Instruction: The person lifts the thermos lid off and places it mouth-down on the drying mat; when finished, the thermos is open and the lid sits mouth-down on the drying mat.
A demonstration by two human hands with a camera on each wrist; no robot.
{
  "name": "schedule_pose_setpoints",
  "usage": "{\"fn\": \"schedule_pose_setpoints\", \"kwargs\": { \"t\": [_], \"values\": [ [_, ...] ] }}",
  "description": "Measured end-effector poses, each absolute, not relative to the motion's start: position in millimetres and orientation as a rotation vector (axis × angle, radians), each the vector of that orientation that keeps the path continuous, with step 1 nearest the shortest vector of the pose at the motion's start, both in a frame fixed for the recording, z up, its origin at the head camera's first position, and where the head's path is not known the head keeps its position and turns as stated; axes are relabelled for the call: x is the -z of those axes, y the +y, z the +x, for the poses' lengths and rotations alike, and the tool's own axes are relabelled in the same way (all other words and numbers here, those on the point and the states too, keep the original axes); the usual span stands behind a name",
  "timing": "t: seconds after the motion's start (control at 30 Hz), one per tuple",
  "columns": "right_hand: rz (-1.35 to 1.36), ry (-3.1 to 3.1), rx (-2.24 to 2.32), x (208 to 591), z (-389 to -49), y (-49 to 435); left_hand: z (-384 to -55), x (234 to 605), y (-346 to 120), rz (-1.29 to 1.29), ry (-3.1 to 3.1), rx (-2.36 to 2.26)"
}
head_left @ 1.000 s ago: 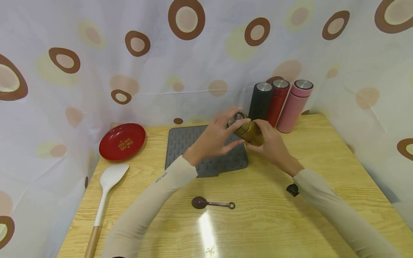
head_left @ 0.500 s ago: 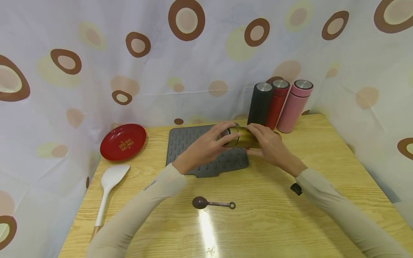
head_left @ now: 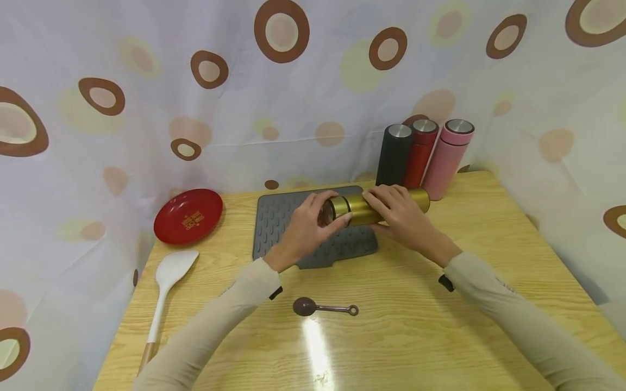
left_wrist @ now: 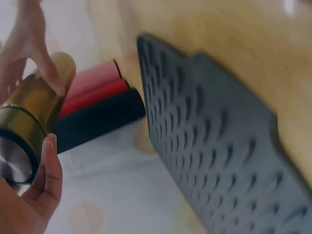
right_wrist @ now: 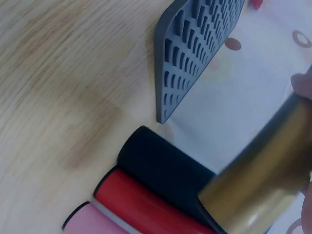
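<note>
A gold thermos flask (head_left: 359,209) is held on its side above the dark grey drying mat (head_left: 279,217), its lid end toward the left. My right hand (head_left: 405,218) grips the flask round its body, and the base sticks out beyond it. At the lid end, my left hand (head_left: 309,225) has its fingers and thumb curled round the lid. In the left wrist view the steel-topped lid (left_wrist: 15,158) shows between the left fingers and thumb. The right wrist view catches the base half of the gold flask (right_wrist: 263,180); the right hand there is mostly cut off.
Black (head_left: 394,155), red (head_left: 421,152) and pink (head_left: 447,160) flasks stand at the back right. A red plate (head_left: 188,217) and a white spatula (head_left: 168,271) lie at the left. A brown spoon (head_left: 305,307) lies in front of the mat.
The gold flask has turned from a steep tilt to nearly level, and its lid end has come down and left. My left hand has closed round the lid; my right hand keeps its grip.
</note>
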State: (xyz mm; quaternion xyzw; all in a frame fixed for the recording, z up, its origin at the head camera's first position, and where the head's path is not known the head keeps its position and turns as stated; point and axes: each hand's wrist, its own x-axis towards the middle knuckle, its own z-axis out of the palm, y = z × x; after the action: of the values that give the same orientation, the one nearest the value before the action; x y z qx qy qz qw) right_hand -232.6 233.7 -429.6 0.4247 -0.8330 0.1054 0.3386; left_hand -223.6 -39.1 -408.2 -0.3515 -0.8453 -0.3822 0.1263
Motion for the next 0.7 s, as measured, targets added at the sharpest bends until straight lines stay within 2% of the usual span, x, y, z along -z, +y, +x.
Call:
{"fn": "schedule_pose_setpoints", "kwargs": {
  "t": [0.1, 0.17, 0.43, 0.7],
  "values": [
    [1.087, -2.116, -0.198, 428.2, -234.1, 228.9, -219.8, 411.8, -38.5, -0.866, -2.521, 1.290],
    [1.076, -2.096, -0.168, 426.9, -235.0, 227.1, -219.9, 413.8, -39.7, -0.849, -2.522, 1.259],
    [1.078, -2.123, -0.237, 423.6, -232.7, 230.1, -236.0, 414.0, -59.5, -1.341, -2.067, 0.140],
    [1.104, -2.150, -0.337, 425.2, -225.8, 229.1, -237.8, 401.3, -72.0, -1.502, -1.881, -0.028]
  ]
}}
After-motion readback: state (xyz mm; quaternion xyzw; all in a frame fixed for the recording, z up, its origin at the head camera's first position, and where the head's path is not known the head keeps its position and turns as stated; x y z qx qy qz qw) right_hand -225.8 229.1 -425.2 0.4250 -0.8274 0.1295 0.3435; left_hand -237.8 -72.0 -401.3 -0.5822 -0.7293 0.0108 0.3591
